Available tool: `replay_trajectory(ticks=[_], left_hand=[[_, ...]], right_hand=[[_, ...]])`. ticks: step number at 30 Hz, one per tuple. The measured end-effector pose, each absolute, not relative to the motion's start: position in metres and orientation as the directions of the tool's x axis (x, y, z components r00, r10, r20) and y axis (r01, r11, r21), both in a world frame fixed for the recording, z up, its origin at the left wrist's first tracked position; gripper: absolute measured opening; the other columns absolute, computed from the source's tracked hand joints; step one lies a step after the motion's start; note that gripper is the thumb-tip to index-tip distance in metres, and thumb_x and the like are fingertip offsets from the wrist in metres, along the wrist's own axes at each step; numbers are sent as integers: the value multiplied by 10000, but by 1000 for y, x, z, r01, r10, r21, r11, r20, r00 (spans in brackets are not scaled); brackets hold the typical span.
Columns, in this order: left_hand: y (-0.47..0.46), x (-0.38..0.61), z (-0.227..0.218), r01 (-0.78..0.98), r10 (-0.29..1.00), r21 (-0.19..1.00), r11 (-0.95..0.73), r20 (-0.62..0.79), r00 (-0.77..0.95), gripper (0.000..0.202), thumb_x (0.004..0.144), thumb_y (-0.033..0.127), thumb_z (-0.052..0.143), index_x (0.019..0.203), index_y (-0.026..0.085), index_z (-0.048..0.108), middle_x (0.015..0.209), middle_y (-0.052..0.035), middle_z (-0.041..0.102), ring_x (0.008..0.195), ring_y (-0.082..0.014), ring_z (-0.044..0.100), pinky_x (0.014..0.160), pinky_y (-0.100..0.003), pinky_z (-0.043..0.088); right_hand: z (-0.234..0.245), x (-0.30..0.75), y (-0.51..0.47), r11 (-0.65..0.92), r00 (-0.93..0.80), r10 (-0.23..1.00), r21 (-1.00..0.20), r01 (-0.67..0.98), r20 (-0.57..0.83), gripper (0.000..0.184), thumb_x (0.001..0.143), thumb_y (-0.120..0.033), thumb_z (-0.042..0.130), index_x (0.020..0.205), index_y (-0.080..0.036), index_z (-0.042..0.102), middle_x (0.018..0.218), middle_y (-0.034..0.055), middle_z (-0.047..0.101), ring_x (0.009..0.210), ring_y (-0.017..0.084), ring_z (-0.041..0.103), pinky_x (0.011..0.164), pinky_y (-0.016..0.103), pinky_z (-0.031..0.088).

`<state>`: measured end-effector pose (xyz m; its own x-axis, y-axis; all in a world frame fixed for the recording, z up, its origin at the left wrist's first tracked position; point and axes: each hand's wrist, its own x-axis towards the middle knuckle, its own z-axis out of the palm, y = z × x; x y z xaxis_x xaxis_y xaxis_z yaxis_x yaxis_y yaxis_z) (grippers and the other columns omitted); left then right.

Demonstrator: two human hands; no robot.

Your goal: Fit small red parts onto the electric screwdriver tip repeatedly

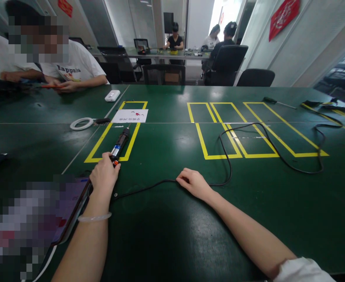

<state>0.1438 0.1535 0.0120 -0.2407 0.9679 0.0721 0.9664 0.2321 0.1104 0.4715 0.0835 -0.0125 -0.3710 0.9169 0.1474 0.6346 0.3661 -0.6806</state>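
My left hand (105, 173) is closed around the rear end of an electric screwdriver (120, 144). The tool has a black and silver body with a blue band. It lies over the lower part of a yellow tape frame, its bit pointing away from me near a white paper card (130, 116). A black cable (153, 186) runs rightward across the green table from beneath my left forearm. My right hand (194, 183) is closed in a pinch on this cable, and the fingers hide part of it. Beyond that hand the cable loops over more tape frames to the right.
A tablet-like screen (72, 203) lies at my left forearm. Farther off are a coiled white cable (81, 124), a white case (112, 95) and a green-handled screwdriver (270, 100). Black straps (322, 105) lie at the far right. A person (78, 64) sits across on the left.
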Motion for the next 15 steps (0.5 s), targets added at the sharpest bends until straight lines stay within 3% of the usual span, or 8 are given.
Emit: replay_trajectory(ticks=[9, 12, 15], left_hand=[[154, 151, 11, 938, 945, 180, 296, 84, -315, 435, 924, 499, 324, 1134, 175, 524, 1023, -192, 640, 925, -374, 627, 743, -466, 458], [151, 155, 17, 941, 928, 226, 254, 219, -303, 425, 933, 478, 330, 1107, 170, 565, 1080, -188, 640, 1021, -366, 603, 818, -472, 454], [144, 173, 27, 954, 907, 296, 54, 385, -170, 423, 946, 478, 359, 1146, 169, 568, 1113, -140, 654, 1059, -303, 603, 899, -419, 444]], right_hand=[[-5, 475, 84, 446, -513, 853, -647, 618, 98, 344, 923, -274, 585, 600, -167, 533, 647, -28, 484, 589, 95, 439, 568, 230, 273], [0, 480, 84, 485, -603, 796, -646, 590, 46, 361, 892, -266, 618, 560, -166, 516, 624, -35, 476, 575, 91, 421, 559, 230, 251], [4, 484, 85, 492, -677, 736, -664, 563, -29, 395, 869, -261, 634, 519, -163, 479, 563, -55, 428, 529, 78, 387, 555, 226, 245]])
